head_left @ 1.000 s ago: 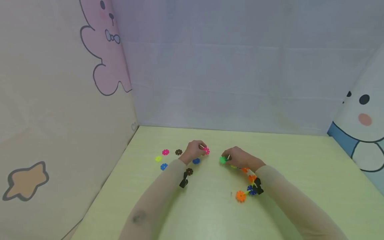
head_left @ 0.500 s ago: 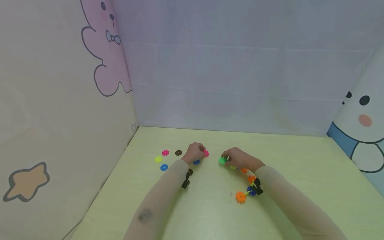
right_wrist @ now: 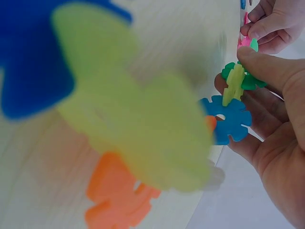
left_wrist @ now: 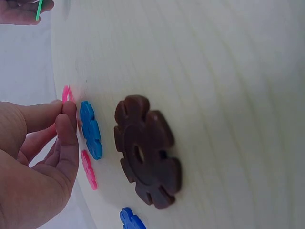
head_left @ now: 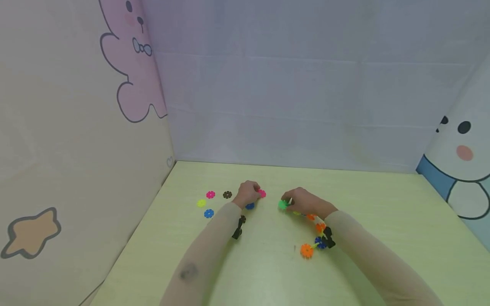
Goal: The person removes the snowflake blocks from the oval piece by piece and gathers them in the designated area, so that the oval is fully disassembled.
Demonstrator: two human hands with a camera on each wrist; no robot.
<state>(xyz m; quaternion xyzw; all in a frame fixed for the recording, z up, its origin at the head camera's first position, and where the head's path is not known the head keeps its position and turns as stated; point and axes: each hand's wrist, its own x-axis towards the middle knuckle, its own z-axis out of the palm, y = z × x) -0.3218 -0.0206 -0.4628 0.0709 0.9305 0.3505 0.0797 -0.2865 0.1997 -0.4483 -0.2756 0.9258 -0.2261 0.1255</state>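
My left hand pinches a pink notched flower-shaped disc between thumb and fingers, low over the table. To its right, my right hand grips the green end disc of a chain of interlocked flower discs. In the right wrist view a yellow disc is slotted into the green one, and a blue disc follows by the fingers. The chain curves under the right wrist, past a dark blue disc, to an orange disc on the table. The sleeve and wrist hide part of it.
Loose discs lie left of and around the left forearm: pink, brown, yellow and blue. Another blue disc lies beside the left hand, with a brown disc near the wrist. A curtain backs the table.
My left hand, still pinching the pink disc, has dipped slightly toward me and its forearm has shifted a little to the right. The right hand and chain stay nearly still.
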